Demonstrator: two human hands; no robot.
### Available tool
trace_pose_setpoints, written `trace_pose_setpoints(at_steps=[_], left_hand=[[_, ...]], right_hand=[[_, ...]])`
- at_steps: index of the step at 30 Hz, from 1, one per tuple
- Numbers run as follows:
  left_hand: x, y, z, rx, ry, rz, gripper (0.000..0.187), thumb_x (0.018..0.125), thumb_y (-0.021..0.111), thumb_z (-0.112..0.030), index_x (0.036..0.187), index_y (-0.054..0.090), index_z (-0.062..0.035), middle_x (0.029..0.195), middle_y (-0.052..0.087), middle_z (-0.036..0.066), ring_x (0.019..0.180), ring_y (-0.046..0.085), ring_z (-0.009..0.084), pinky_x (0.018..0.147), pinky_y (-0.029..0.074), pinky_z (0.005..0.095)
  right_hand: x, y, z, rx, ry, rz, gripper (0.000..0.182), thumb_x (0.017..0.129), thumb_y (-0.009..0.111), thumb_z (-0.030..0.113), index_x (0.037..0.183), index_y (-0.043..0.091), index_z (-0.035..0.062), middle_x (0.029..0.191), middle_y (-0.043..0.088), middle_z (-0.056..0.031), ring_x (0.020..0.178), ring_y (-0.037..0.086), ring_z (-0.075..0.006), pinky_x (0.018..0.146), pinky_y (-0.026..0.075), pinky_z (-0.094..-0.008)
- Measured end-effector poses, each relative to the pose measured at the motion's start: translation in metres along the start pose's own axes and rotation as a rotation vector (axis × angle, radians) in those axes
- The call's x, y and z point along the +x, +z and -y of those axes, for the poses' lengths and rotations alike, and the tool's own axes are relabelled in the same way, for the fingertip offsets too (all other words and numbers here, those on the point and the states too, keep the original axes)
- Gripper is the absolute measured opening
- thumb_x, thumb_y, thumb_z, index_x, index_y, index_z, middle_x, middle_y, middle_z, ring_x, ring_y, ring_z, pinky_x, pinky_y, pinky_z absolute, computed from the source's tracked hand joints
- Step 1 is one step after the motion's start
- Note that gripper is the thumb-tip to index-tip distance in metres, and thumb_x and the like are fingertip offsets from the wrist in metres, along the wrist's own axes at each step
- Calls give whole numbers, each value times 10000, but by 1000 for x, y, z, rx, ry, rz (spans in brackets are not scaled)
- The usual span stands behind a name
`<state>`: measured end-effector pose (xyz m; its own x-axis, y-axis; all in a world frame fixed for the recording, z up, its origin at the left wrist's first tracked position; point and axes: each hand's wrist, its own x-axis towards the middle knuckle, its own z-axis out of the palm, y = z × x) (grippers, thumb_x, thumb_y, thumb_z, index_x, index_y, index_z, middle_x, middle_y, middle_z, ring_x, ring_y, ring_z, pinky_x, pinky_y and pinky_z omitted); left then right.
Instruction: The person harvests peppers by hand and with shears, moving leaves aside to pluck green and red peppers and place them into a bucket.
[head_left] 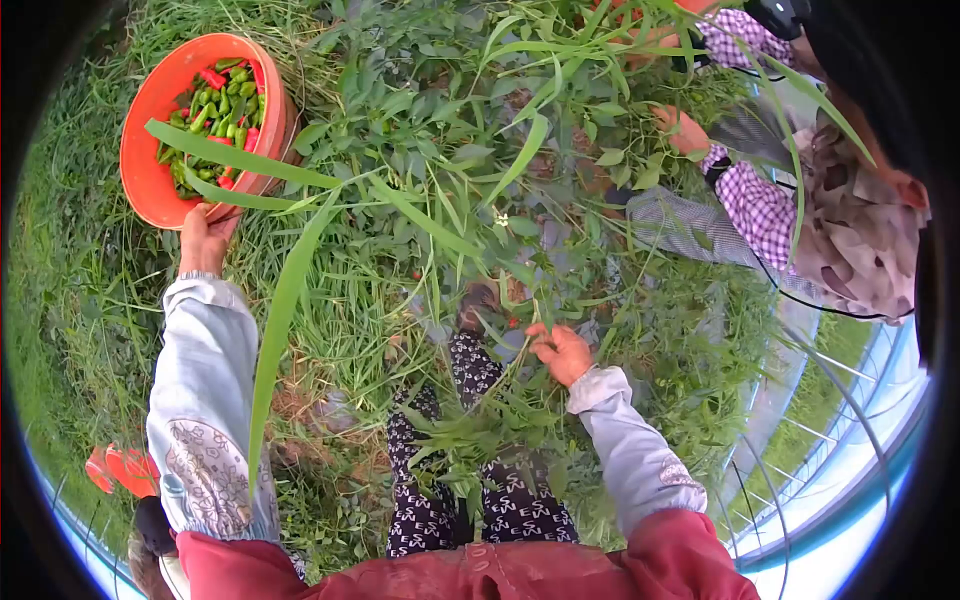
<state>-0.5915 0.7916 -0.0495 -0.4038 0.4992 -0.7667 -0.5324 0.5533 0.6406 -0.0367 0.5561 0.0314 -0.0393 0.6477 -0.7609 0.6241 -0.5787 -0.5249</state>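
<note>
My left hand (207, 242) grips the near rim of an orange bucket (143, 165) at the upper left, which is tilted so that its mouth shows. Inside lie many green peppers (222, 108) and some red ones (254, 138). Low among the pepper plants (470, 230), my right hand (563, 353) has its fingers curled together beside thin green stems. Whatever sits between those fingertips is too small to make out. A small red pepper (513, 322) shows just left of them.
Long grass blades (290, 310) cross the view in front of me. At the right, a person in a checkered sleeve (750, 205) reaches into the plants. Curved metal hoops (850, 400) stand at the lower right. My shoe (478, 305) is among the leaves. An orange-red object (130, 470) lies lower left.
</note>
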Motion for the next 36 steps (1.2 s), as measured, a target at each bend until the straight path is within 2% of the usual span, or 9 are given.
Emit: trace_pose_setpoints(at_steps=[8, 10, 15, 17, 21, 23, 24, 28, 36], left_hand=[[-34, -6, -8, 263, -131, -73, 254, 855, 466, -265, 1016, 533, -81, 931, 596, 138, 828, 597, 280, 788, 504, 466], [-27, -8, -5, 337, -160, -101, 273, 845, 484, -300, 1026, 539, -102, 940, 594, 138, 879, 585, 273, 792, 485, 456], [-54, 11, 3, 439, -271, -198, 350, 857, 470, -352, 1111, 514, -115, 1063, 554, 146, 999, 541, 285, 829, 447, 472], [-46, 2, 14, 410, -298, -78, 319, 824, 522, -361, 1036, 563, -126, 906, 549, 49, 857, 564, 218, 744, 473, 405], [-46, 5, 12, 333, -264, -147, 274, 838, 492, -316, 1027, 573, -136, 940, 580, 48, 849, 571, 209, 747, 472, 414], [-44, 1, 9, 321, -261, -125, 279, 864, 463, -295, 1056, 532, -105, 985, 595, 104, 898, 577, 254, 813, 441, 462], [-43, -3, 10, 298, -245, -108, 277, 862, 468, -294, 1052, 534, -103, 978, 596, 105, 891, 578, 253, 804, 447, 453], [-44, -13, 13, 305, -213, -8, 289, 852, 491, -308, 1045, 537, -97, 963, 595, 108, 858, 584, 252, 777, 464, 424], [-90, -5, 9, 305, -78, 201, 613, 793, 603, -510, 1161, 504, -30, 1055, 575, 142, 868, 583, 199, 731, 492, 329]], right_hand=[[12, -30, 42, -342, -131, 155, 330, 787, 569, 212, 1112, 535, 160, 1082, 548, -160, 1045, 483, -336, 871, 411, -410], [6, -61, 95, -730, -336, -132, 264, 795, 554, 173, 1057, 561, 137, 1008, 582, -157, 961, 536, -331, 818, 440, -410], [82, -105, 181, -106, -465, -349, 218, 802, 548, 146, 1015, 593, 129, 858, 637, -141, 773, 607, -350, 686, 490, -394], [130, -88, 206, 145, -389, -148, 305, 797, 569, 167, 1092, 558, 92, 1038, 604, -173, 934, 580, -346, 792, 471, -384], [207, -7, 222, -230, -426, -215, 845, 718, 673, 296, 1361, 217, -7, 1303, 396, -252, 1191, 416, -340, 995, 340, -368], [222, 31, 211, -155, -395, -210, 948, 669, 717, 340, 1359, 185, -31, 1226, 467, -278, 1110, 490, -377, 952, 383, -376], [219, 33, 212, -167, -146, 57, 963, 655, 727, 335, 1359, 183, -31, 1159, 513, -291, 1057, 523, -390, 923, 402, -373], [192, 75, 180, -447, -318, 411, 765, 682, 685, 264, 1315, 330, 23, 1086, 560, -253, 983, 543, -413, 854, 428, -420], [104, 134, 121, -784, -355, 555, 623, 732, 574, 126, 1308, 359, 29, 1020, 604, -158, 1065, 496, -313, 932, 379, -374]])
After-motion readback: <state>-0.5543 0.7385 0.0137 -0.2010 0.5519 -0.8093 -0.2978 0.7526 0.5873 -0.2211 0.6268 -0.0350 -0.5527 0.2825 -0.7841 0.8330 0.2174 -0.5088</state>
